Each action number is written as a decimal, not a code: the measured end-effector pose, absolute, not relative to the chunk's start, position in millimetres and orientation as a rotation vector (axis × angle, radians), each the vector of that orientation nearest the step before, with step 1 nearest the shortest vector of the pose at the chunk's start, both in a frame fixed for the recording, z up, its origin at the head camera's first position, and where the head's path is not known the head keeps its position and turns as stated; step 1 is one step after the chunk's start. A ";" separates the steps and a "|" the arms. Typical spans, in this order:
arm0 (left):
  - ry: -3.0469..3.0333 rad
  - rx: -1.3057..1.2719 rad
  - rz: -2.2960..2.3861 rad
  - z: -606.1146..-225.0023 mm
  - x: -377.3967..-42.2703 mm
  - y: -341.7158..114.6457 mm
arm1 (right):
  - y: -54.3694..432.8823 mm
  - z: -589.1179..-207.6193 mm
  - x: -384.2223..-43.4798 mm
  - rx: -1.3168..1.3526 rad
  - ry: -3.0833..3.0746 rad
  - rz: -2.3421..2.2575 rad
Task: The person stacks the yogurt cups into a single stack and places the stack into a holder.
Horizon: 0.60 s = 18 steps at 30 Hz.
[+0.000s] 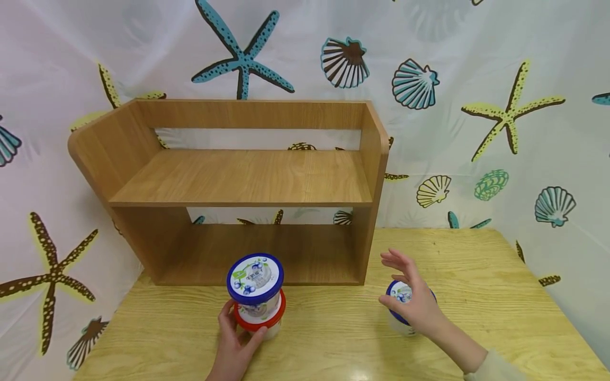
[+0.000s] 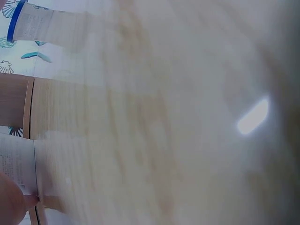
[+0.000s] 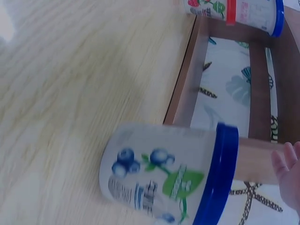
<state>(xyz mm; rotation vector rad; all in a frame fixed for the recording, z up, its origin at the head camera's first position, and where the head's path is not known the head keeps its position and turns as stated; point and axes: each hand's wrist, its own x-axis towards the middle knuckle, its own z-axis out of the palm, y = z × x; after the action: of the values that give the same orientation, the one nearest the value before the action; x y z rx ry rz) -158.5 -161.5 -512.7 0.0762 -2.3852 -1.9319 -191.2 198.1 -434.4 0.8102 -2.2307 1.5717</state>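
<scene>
My left hand (image 1: 234, 341) grips the lower tub (image 1: 274, 330), which has a red lid, with thumb and fingers on either side. On that lid stands a second tub (image 1: 254, 278) with a blue lid and blueberry pictures. In the left wrist view a fingertip (image 2: 11, 201) lies against a white tub wall (image 2: 18, 161). My right hand (image 1: 416, 304) hovers at another blue-lidded blueberry tub (image 1: 401, 323), thumb and fingers spread apart over its lid. In the right wrist view this tub (image 3: 154, 173) stands on the table, apart from the fingers (image 3: 288, 173).
A wooden two-level shelf (image 1: 243, 177) stands at the back of the table (image 1: 333, 338), behind the stacked tubs. Behind it hangs a white curtain (image 1: 305, 47) printed with starfish and shells. The right-hand tub stands to the right of the shelf's front.
</scene>
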 end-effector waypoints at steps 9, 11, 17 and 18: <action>-2.346 0.048 -1.933 -518.3 -159.7 -162.3 | 233.0 -428.3 -189.9 0.635 -2.232 1.467; -2.356 0.061 -1.940 -518.5 -159.9 -162.8 | 240.3 -431.0 -190.3 0.586 -2.244 1.447; -2.365 0.061 -1.945 -518.9 -161.2 -164.3 | 257.4 -447.4 -188.8 0.435 -2.333 1.395; -2.361 0.055 -1.943 -518.8 -161.0 -164.3 | 259.4 -450.0 -188.3 0.411 -2.354 1.387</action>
<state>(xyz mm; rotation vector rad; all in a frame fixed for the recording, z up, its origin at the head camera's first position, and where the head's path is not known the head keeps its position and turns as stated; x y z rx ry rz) -161.0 -164.3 -518.8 0.0552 -2.3605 -1.9434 -188.3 259.4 -450.0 0.4110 -2.3543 1.3869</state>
